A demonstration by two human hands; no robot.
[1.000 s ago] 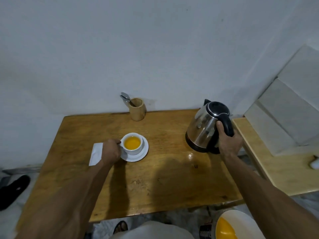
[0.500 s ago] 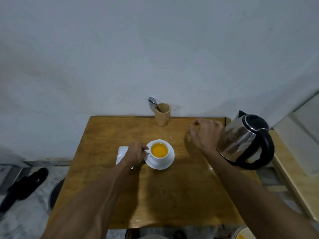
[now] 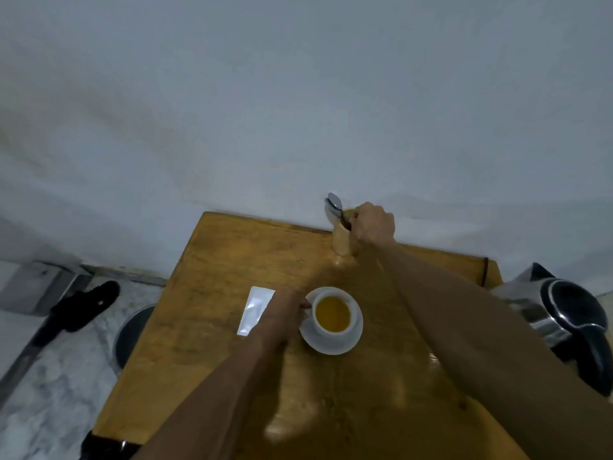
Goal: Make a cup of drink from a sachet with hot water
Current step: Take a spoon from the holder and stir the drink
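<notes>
Left hand (image 3: 282, 315): closed on cup (image 3: 332, 315) handle, centre frame, steadying it.
Right hand (image 3: 373, 227): curled at spoon (image 3: 336, 209) holder (image 3: 341, 239), upper centre; grasp possibly incomplete, likely fetching a stirrer.

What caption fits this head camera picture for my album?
Left hand holds the cup handle; right hand reaches the spoon.
</notes>
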